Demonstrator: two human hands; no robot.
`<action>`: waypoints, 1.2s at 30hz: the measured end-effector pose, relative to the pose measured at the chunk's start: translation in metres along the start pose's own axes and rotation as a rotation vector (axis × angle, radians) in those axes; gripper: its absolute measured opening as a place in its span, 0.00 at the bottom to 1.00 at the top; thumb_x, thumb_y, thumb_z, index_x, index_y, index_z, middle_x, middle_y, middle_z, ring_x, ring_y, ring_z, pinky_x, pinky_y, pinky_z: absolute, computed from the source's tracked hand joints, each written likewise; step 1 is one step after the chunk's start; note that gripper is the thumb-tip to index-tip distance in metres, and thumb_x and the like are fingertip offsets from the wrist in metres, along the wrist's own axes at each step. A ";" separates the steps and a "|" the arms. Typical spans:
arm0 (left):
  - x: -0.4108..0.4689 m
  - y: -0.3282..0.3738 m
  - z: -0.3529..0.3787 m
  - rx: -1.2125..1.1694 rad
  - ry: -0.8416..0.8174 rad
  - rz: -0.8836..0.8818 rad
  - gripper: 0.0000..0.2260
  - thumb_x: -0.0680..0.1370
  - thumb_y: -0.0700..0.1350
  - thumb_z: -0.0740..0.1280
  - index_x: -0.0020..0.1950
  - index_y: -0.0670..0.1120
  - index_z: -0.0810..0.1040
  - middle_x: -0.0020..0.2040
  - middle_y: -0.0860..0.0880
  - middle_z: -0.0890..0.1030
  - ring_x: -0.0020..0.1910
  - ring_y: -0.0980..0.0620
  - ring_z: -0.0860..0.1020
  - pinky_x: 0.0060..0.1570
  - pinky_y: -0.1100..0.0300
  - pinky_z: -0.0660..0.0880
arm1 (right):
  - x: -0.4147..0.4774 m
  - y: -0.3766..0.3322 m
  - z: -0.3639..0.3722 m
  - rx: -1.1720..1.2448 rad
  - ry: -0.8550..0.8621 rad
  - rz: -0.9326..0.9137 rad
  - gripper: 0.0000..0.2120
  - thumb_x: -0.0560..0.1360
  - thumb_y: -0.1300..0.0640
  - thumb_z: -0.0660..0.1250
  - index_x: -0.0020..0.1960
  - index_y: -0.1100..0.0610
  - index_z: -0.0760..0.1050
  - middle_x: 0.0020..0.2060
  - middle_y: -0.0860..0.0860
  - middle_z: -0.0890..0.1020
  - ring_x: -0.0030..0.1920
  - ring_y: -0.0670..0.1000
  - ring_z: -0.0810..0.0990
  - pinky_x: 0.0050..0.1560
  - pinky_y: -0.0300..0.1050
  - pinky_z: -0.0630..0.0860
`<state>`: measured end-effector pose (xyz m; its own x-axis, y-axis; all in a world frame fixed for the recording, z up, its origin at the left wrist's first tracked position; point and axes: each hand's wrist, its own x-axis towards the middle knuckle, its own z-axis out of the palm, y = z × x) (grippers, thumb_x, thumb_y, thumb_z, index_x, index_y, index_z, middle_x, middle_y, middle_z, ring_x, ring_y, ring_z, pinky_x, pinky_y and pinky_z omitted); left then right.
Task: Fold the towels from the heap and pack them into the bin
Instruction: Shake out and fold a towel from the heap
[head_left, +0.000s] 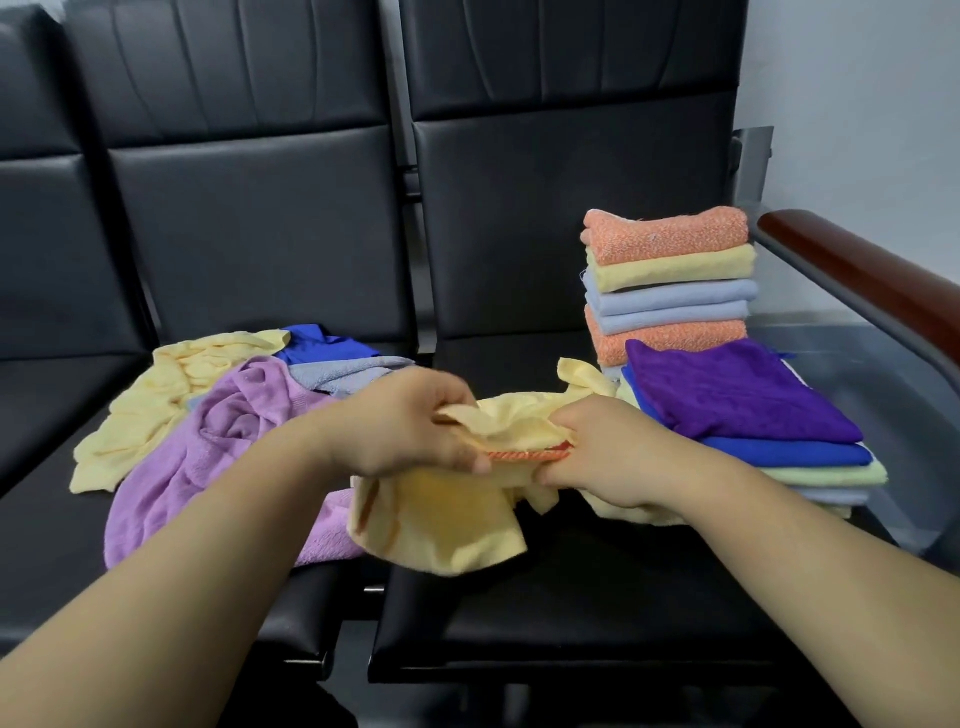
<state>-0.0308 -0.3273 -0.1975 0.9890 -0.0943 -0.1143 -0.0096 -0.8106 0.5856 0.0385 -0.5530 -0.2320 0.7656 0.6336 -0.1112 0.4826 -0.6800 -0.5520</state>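
A crumpled yellow towel (447, 525) with an orange striped edge hangs over the front of the black seats. My left hand (400, 423) grips its bunched top on the left, and my right hand (608, 457) pinches the same edge on the right. A loose heap lies to the left: a lilac towel (218, 441), a pale yellow towel (150, 400), a blue one (322, 345) and a grey one (353, 376). No bin is in view.
On the right seat stand two piles of folded towels: a tall stack (670, 280) of orange, yellow and light blue, and a lower pile topped by a purple towel (727, 395). A wooden armrest (857, 275) with metal frame bounds the right side.
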 end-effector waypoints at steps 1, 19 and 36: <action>0.001 -0.002 0.000 0.150 -0.060 -0.026 0.13 0.68 0.52 0.80 0.44 0.48 0.80 0.40 0.49 0.82 0.39 0.54 0.79 0.42 0.56 0.76 | 0.000 -0.001 -0.002 0.009 0.004 -0.002 0.14 0.75 0.49 0.75 0.37 0.53 0.74 0.36 0.48 0.75 0.38 0.48 0.74 0.37 0.42 0.69; 0.014 0.010 0.011 -0.164 0.152 0.058 0.11 0.68 0.46 0.82 0.43 0.49 0.81 0.38 0.53 0.83 0.37 0.59 0.79 0.38 0.64 0.76 | 0.007 0.009 0.007 -0.036 -0.016 0.030 0.07 0.76 0.47 0.72 0.49 0.50 0.80 0.43 0.48 0.82 0.45 0.52 0.81 0.45 0.49 0.78; 0.046 -0.034 0.000 -0.243 -0.028 0.022 0.17 0.64 0.48 0.84 0.47 0.47 0.81 0.40 0.49 0.84 0.40 0.57 0.81 0.42 0.59 0.80 | 0.033 0.017 0.013 -0.018 0.022 0.096 0.05 0.77 0.49 0.72 0.46 0.48 0.77 0.41 0.46 0.81 0.44 0.47 0.79 0.40 0.42 0.73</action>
<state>0.0148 -0.3044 -0.2227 0.9845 -0.1286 -0.1195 0.0084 -0.6456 0.7636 0.0662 -0.5387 -0.2554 0.8179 0.5569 -0.1447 0.4137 -0.7439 -0.5248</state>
